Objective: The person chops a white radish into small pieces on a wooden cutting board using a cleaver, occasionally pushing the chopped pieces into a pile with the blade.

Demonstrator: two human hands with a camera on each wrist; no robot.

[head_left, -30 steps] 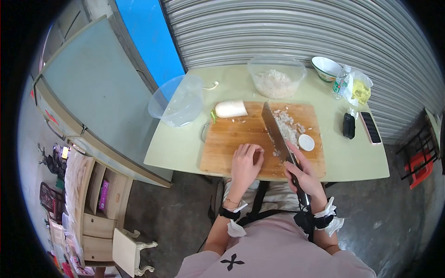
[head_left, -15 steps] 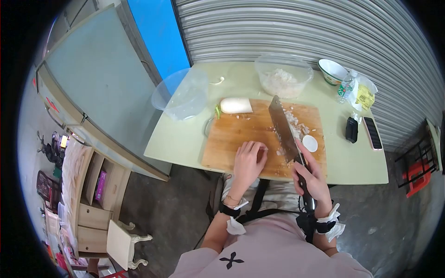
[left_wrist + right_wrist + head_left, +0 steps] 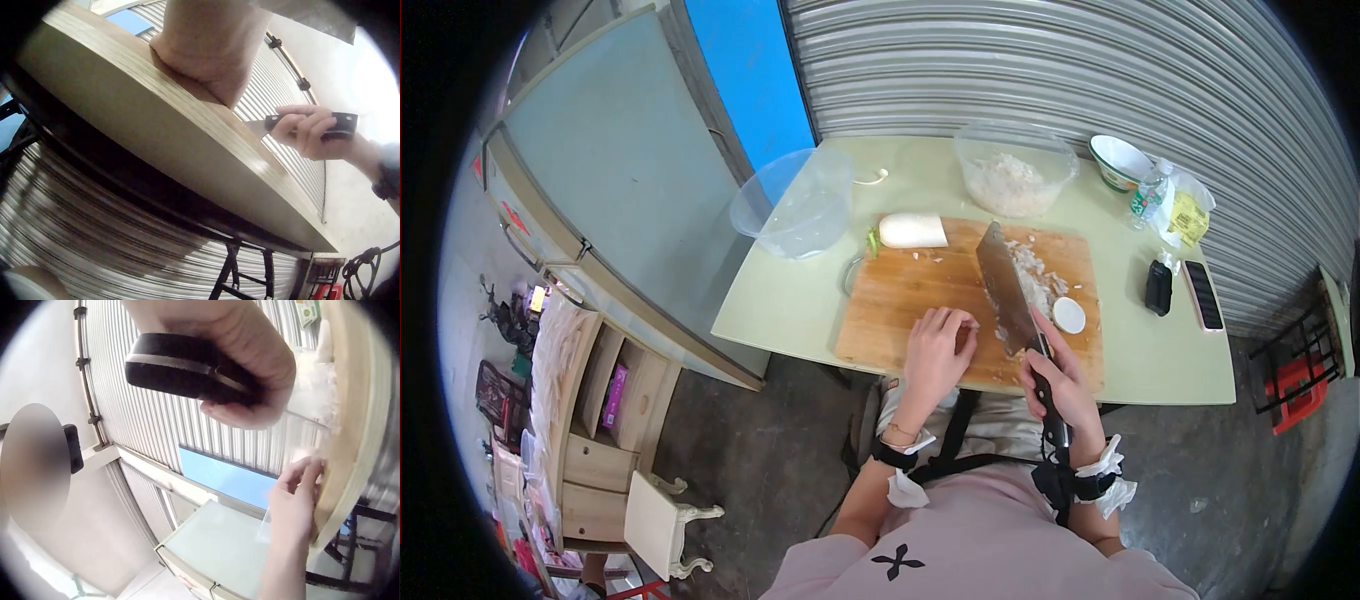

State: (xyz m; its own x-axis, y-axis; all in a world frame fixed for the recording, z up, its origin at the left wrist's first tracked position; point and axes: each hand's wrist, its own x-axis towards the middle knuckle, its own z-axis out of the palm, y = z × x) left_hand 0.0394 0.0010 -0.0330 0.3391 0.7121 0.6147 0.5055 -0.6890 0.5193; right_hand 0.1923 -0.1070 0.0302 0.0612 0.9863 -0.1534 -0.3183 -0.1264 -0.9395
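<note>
My right hand (image 3: 1060,383) grips the black handle of a broad cleaver (image 3: 1006,285). Its blade stands edge down over the right half of the wooden cutting board (image 3: 900,300), beside a heap of chopped white radish (image 3: 1032,275). On the near edge of the board rests my left hand (image 3: 938,350), fingers loosely curled, with nothing visible in it. Right of the heap lies a round white radish slice (image 3: 1069,315). A cut length of white radish (image 3: 913,231) with a green stem end lies at the board's far left. In the right wrist view the right hand (image 3: 250,362) hides much of the blade.
Behind the board stands a clear bowl (image 3: 1015,185) of shredded white radish. Another clear bowl (image 3: 795,215) sits at the table's left edge. At the right are a patterned bowl (image 3: 1118,163), a plastic bottle (image 3: 1150,195), a black case (image 3: 1158,288) and a phone (image 3: 1203,295).
The cleaver's far end has risen a little and come down again near the chopped heap. My left hand keeps its place on the board. The head view has shifted slightly.
</note>
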